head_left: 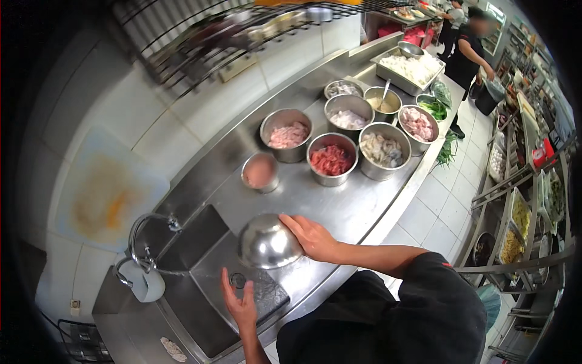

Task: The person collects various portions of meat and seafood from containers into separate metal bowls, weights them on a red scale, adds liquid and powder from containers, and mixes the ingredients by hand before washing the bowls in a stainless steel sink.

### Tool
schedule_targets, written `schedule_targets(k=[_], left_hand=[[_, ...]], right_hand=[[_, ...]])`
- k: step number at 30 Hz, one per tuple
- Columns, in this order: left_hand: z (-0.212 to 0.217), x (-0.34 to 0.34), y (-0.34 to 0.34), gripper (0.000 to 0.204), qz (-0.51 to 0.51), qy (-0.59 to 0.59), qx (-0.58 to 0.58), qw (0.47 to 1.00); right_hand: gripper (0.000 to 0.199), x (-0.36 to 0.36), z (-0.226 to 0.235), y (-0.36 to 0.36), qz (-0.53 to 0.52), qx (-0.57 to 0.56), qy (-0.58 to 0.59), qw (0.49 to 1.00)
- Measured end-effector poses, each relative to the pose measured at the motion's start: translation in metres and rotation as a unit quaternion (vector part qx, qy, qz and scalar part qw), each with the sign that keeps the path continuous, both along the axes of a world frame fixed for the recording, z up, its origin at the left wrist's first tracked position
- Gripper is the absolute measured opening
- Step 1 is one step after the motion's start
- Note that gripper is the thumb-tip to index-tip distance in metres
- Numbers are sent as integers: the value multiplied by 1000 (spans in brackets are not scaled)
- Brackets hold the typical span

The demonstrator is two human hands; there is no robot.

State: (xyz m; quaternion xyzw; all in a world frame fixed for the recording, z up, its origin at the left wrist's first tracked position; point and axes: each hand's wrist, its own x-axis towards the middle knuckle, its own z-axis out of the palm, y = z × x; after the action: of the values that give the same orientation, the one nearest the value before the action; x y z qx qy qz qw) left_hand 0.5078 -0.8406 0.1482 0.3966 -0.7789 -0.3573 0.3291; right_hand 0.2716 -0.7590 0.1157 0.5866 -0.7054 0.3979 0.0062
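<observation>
1. My right hand [312,236] lies spread over the rim of a steel bowl [268,242], which is tipped mouth-down over the sink [200,285]. The palm rests on it and the fingers are not curled under, so the hold looks shallow. Risk: a wet bowl could slide out and drop into the basin.

2. My left hand [241,303] is open, fingers apart, holding nothing. It hovers over the sink just below the bowl, near the drain [238,279]. Risk: with only one hand bearing the bowl, a slip would go uncaught unless this hand closes in.

3. The tap [148,233] stands to the left of both hands, close beyond the bowl. Risk: swinging the bowl that way could knock it against the spout.

4. Beyond my right hand, on the bench [339,206], stand open pots of raw meat: a small pot of pink paste [260,171] nearest, then red meat [331,160] and pale meat [287,134]. Risk: water shaken or splashed from the bowl could reach the nearest pots and foul their contents.

5. A cloth [173,349] lies at the near left edge, well apart from my hands and out of easy reach for wiping.
</observation>
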Motion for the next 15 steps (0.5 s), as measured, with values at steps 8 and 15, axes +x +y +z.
schedule_targets(k=[8,15], left_hand=[[-28,-29,27,43,97,9,145,985],[-52,9,20,44,159,15,111,981]], right_hand=[[58,-59,-7,44,24,57,-82,995],[73,-172,62,107,-173,-158,-57,970]])
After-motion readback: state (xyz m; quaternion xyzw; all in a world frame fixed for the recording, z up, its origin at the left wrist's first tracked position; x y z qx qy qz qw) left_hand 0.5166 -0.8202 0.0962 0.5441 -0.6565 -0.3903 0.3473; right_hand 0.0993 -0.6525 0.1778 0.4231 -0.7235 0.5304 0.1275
